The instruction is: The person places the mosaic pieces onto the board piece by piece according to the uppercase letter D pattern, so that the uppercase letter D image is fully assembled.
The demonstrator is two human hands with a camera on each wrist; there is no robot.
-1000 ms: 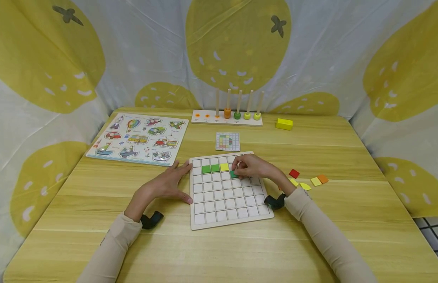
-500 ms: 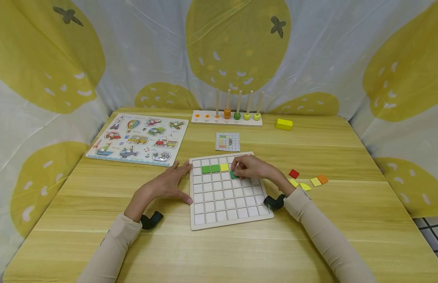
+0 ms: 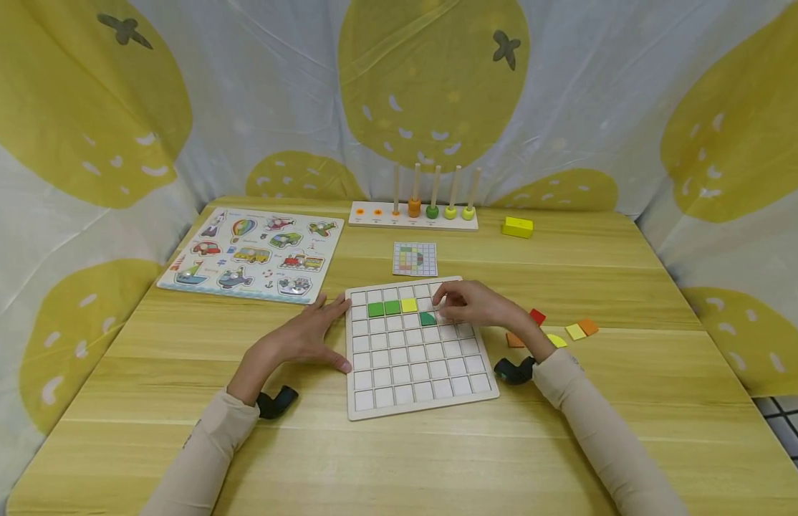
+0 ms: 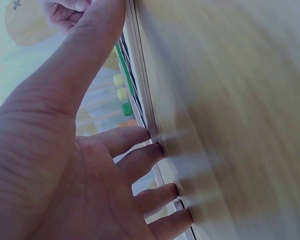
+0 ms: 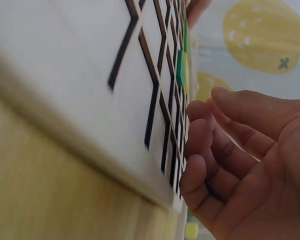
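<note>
A white grid board (image 3: 399, 373) lies on the wooden table. Its second row from the far side carries two green square tiles (image 3: 376, 309) and a yellow square tile (image 3: 408, 305). One row nearer, to the right of these, sits a dark green quarter-round tile (image 3: 428, 318). My left hand (image 3: 302, 333) rests along the board's left edge, fingers spread; in the left wrist view its fingertips (image 4: 157, 150) are at the edge. Loosely curled, with nothing in its fingers, my right hand (image 3: 476, 302) hovers over the upper right cells, just right of the quarter-round tile.
Loose tiles, including an orange square (image 3: 588, 327) and a yellow quarter-round (image 3: 556, 340), lie right of the board. Behind the board is a small pattern card (image 3: 415, 258), then a peg stand (image 3: 413, 217) and a yellow block (image 3: 518, 227). A vehicle puzzle (image 3: 251, 251) lies back left.
My right hand has let go of the dark green quarter-round tile and moved slightly to the right, leaving it in its cell. My left hand stays at the board's edge.
</note>
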